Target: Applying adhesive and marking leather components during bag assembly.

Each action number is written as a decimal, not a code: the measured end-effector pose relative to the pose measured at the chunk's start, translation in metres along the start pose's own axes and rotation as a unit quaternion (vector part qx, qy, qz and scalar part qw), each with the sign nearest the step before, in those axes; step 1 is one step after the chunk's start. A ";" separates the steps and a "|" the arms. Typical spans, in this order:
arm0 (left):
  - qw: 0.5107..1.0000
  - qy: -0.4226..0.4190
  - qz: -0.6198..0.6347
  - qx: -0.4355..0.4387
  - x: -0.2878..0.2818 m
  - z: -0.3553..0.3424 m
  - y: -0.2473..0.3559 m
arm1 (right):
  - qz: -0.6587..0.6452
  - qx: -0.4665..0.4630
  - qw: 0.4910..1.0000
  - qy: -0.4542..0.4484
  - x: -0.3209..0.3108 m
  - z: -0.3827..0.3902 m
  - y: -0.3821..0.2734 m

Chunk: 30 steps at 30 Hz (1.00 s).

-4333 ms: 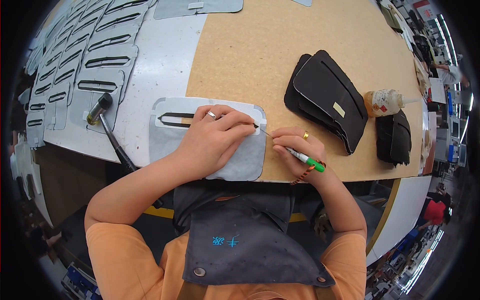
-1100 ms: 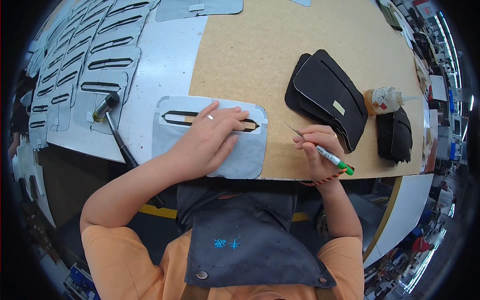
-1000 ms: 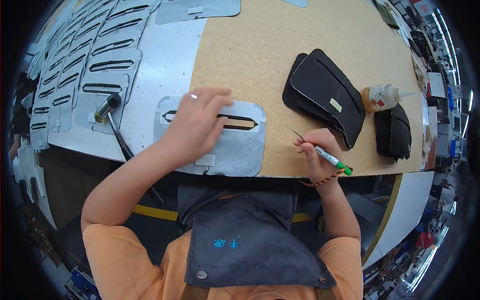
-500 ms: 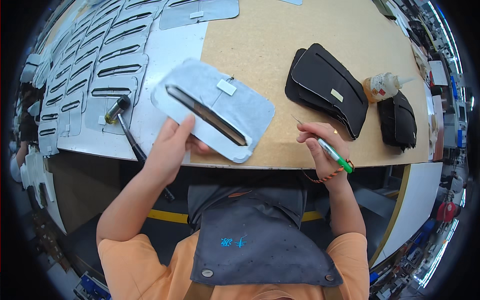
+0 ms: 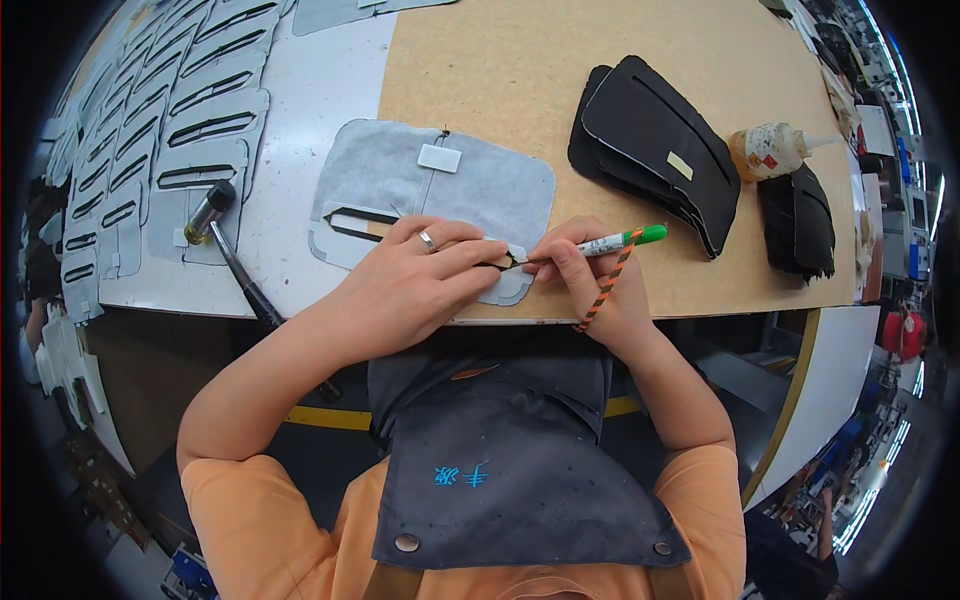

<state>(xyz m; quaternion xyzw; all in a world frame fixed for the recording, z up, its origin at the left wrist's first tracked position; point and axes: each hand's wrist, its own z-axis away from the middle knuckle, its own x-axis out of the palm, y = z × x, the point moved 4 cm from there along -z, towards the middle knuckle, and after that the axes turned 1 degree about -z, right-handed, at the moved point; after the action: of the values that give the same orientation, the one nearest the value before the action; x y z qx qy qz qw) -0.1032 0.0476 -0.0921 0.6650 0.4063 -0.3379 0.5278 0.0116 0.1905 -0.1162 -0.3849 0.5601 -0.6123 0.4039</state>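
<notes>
A light grey panel (image 5: 500, 185) with rounded corners and a long, dark-edged slot lies at the table's near edge. A small white tag (image 5: 439, 158) sits on its upper part. My left hand (image 5: 425, 275), a ring on one finger, rests flat on the panel with fingers stretched out, covering part of the slot. In my right hand (image 5: 595, 275) is a slim white-and-green pen (image 5: 612, 243), gripped in a pinch. Its tip points to the slot's right end, close to my left fingertips; whether it touches cannot be made out. An orange-and-black cord (image 5: 608, 290) circles my right wrist.
Rows of similar grey panels (image 5: 215, 90) cover the left side. A hammer (image 5: 212, 208) lies there, handle over the table edge. Black leather-like pieces (image 5: 655, 145), a bottle of amber liquid (image 5: 765, 152) and a smaller black bundle (image 5: 797, 220) lie to the right.
The grey panel went from being held tilted in my left hand to lying flat on the table. My left hand spread over it, and my right hand brought the pen left to the slot.
</notes>
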 end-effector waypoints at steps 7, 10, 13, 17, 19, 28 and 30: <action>0.999 -0.024 -0.027 -0.035 0.007 0.003 0.004 | 0.064 -0.007 0.998 -0.023 -0.002 0.000 0.001; 0.999 -0.043 -0.020 -0.018 0.004 0.001 0.000 | 0.076 -0.035 0.996 0.000 -0.003 -0.002 -0.001; 0.997 -0.063 -0.028 0.031 0.004 -0.001 -0.006 | 0.071 -0.014 0.997 0.002 -0.003 -0.003 -0.001; 0.996 -0.076 0.021 0.037 0.004 -0.004 -0.013 | 0.074 0.010 0.997 -0.015 -0.003 -0.003 -0.001; 0.996 -0.076 0.038 0.031 0.005 -0.004 -0.015 | 0.069 0.027 0.997 -0.030 -0.003 -0.003 -0.002; 0.998 -0.061 0.029 0.014 0.008 -0.003 -0.015 | 0.112 -0.007 0.992 -0.058 -0.004 -0.004 -0.005; 0.999 -0.038 0.026 0.014 0.008 -0.002 -0.015 | 0.204 -0.130 0.966 -0.089 0.000 -0.001 -0.016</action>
<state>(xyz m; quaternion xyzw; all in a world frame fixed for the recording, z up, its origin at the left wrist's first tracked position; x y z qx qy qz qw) -0.1126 0.0528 -0.1054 0.6691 0.3644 -0.3545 0.5420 0.0092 0.1913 -0.1006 -0.3645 0.6633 -0.4026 0.5148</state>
